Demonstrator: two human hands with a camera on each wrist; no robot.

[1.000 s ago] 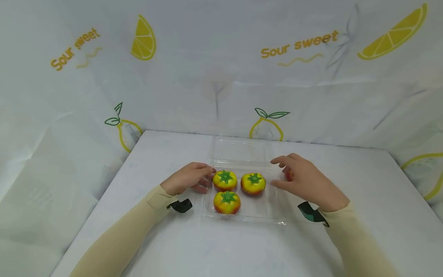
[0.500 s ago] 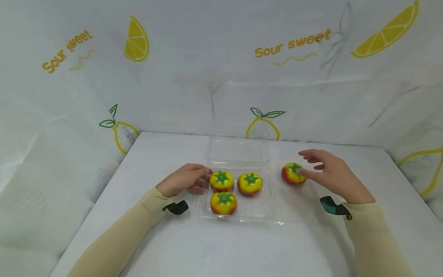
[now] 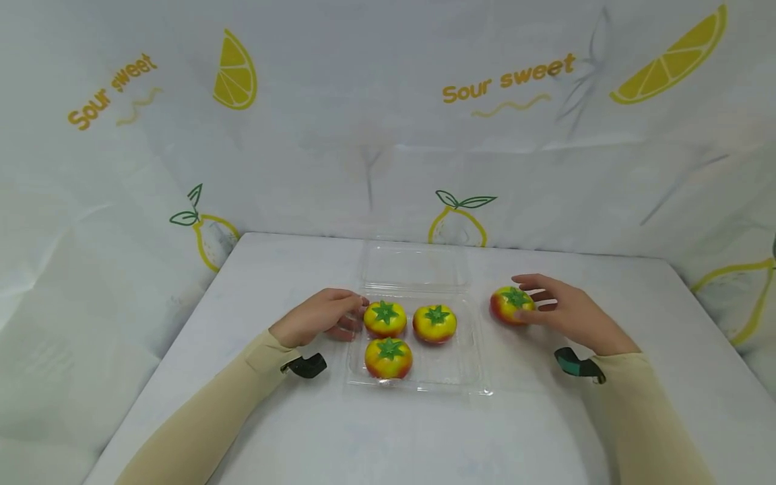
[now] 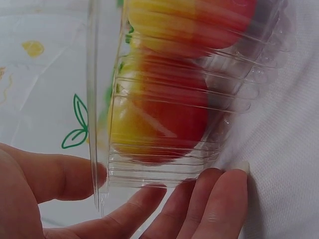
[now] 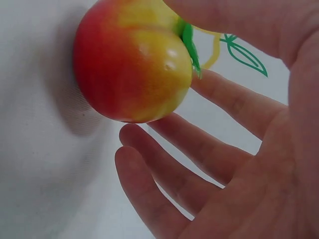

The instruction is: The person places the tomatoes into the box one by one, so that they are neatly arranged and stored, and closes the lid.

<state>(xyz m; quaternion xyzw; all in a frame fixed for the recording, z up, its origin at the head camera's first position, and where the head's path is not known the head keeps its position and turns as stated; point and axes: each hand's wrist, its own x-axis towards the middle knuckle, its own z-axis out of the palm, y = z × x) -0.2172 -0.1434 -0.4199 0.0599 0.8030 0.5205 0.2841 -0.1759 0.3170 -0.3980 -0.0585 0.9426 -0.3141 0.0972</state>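
Pinching the left rim of a clear plastic box (image 3: pixel 442 367) with the left hand (image 3: pixel 318 316), with thumb at the lip and fingers against the ridged side. Curving the right hand (image 3: pixel 566 313), loose and unclosed, around a red-and-yellow fruit (image 3: pixel 508 304) on the white desk (image 3: pixel 424 438), just right of the box; cannot tell how firmly touching. Showing beige sleeves (image 3: pixel 230 391) on both arms. Facing three more fruits (image 3: pixel 388 360) inside the box: two across the back, one at front left. Having the lid (image 3: pixel 415 265) folded open behind, near a lemon-printed white cloth (image 3: pixel 339 87).
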